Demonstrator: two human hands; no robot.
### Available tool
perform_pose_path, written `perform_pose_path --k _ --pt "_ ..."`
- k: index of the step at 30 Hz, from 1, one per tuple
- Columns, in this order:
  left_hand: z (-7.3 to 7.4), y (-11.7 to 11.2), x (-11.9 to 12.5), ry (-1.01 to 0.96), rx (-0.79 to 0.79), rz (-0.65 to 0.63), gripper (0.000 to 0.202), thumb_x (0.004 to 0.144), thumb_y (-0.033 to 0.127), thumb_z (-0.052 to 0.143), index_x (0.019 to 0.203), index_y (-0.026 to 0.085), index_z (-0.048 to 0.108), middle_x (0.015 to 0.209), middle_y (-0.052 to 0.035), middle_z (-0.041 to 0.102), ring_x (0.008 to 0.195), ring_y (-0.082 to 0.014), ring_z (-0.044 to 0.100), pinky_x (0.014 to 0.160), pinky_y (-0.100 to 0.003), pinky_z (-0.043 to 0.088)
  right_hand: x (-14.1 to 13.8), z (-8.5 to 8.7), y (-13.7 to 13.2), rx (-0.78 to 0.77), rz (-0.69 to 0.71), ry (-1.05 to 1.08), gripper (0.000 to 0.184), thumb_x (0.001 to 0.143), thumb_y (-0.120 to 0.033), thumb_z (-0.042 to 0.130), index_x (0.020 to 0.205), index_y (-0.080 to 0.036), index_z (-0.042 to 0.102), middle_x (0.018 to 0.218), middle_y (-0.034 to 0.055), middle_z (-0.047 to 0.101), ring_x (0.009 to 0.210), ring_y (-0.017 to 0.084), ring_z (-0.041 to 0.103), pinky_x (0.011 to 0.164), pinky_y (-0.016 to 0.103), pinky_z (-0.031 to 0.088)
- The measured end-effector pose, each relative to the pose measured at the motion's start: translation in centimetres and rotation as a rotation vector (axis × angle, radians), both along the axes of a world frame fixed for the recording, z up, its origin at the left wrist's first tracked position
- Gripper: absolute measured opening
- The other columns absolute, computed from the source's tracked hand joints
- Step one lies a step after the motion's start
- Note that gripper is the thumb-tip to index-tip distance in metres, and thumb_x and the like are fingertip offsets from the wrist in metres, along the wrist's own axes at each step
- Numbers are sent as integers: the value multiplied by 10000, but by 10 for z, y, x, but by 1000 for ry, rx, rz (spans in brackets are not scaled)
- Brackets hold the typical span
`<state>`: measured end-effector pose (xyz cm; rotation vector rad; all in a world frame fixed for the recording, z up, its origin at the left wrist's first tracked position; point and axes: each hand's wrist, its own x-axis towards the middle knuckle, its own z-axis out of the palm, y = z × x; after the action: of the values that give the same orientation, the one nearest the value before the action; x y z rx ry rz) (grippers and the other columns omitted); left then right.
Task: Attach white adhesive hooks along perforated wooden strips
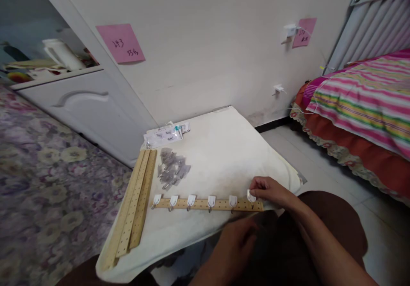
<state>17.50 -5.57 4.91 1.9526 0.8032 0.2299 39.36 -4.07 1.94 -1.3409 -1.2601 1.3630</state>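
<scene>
A perforated wooden strip point(221, 205) lies across the near part of the covered table. Several white adhesive hooks point(211, 201) sit along it in a row, their metal hook ends toward me. At the strip's right end, my right hand point(268, 188) has thumb and fingers closed on the edge of the last white hook point(251, 195), which rests over the strip. My left hand point(235, 239) hangs low in front of the table edge, over my lap. Its fingers are dark and blurred, so I cannot tell whether they hold anything.
More perforated wooden strips point(133, 209) lie side by side along the table's left edge. Beside them is a pile of grey transparent-backed pieces point(173, 168). Packaged hooks point(165, 135) lie at the back left. A wall, a white cabinet point(83, 106) and a bed point(358, 106) surround the table.
</scene>
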Motion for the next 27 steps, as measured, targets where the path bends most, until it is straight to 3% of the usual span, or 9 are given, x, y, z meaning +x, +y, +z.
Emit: perform_pose_path --k 4,7,20,27 --pt "-27 -19 4 79 -74 -99 262 745 123 477 891 217 672 837 -10 682 780 -164 596 699 -245 386 -7 -2 -6 -36 25 -57 115 705 -256 619 703 -150 572 598 -42 510 544 86 417 511 212 287" --pt "-38 -17 5 79 -92 -71 276 726 116 477 902 207 668 815 -9 677 756 -158 589 674 -239 381 -8 -4 -6 -30 1 -92 101 694 -242 604 671 -156 556 582 -49 484 539 85 402 511 214 273" --pt "-44 -11 5 45 -87 -39 277 733 120 474 926 199 655 825 -7 674 770 -155 582 701 -243 394 -5 -15 -5 -30 -12 -143 128 705 -263 608 675 -150 553 588 -40 494 553 91 411 520 216 296" --pt "-54 -10 5 -57 -108 68 350 763 173 494 1080 223 635 909 -41 671 809 -186 572 735 -288 389 -2 -19 -9 -2 -30 -155 148 709 -287 605 654 -170 532 580 -41 478 557 100 421 527 220 310"
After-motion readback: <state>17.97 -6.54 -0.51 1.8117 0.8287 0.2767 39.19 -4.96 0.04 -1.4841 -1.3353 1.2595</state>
